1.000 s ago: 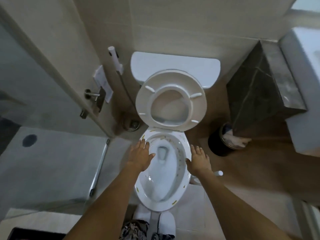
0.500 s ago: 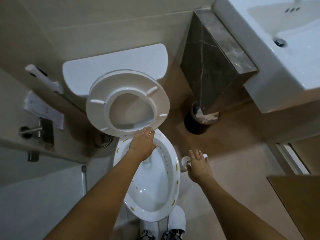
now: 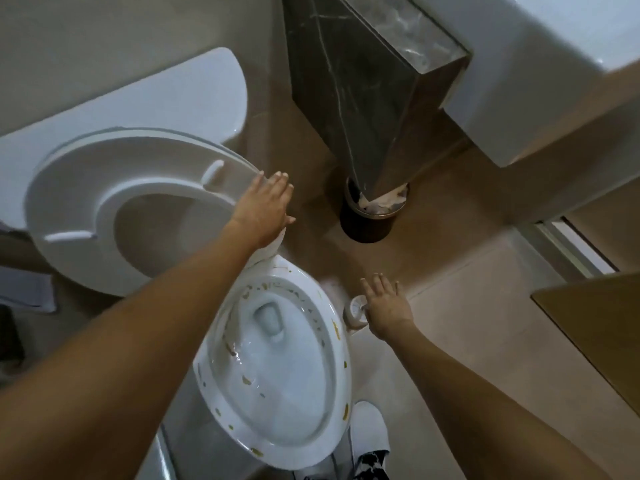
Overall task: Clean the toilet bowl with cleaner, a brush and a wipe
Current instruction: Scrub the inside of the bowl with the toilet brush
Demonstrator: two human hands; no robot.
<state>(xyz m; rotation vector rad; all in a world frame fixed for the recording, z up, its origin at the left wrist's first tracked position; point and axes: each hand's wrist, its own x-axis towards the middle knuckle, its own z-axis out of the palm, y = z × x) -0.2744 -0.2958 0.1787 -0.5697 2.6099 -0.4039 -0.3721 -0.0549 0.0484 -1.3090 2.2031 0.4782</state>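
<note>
At about nine o'clock the raised toilet seat (image 3: 114,202) stands tilted up against the white cistern (image 3: 166,95). The left hand (image 3: 264,207) reaches forward from seven o'clock on an outstretched arm, palm down, fingers straight and together; its grip is released, and the fingertips lie at the seat's right edge, though whether they touch it cannot be told. Below the hand, near six o'clock, sits the toilet bowl (image 3: 277,372), its white rim spotted with yellow-brown marks and water lying in the basin. Just beside the bowl's right rim a small white round object (image 3: 354,310) stands on the floor, too small to name; it may be a brush holder. The right hand (image 3: 384,306) hovers over it, coming from five o'clock, palm down with fingers spread and straight, grip released and holding nothing. At one o'clock a dark round waste bin (image 3: 369,223) with crumpled paper inside stands under a dark marble pedestal (image 3: 363,91). The white washbasin (image 3: 554,71) fills two o'clock. A white slipper (image 3: 369,431) shows at the lower edge.
</note>
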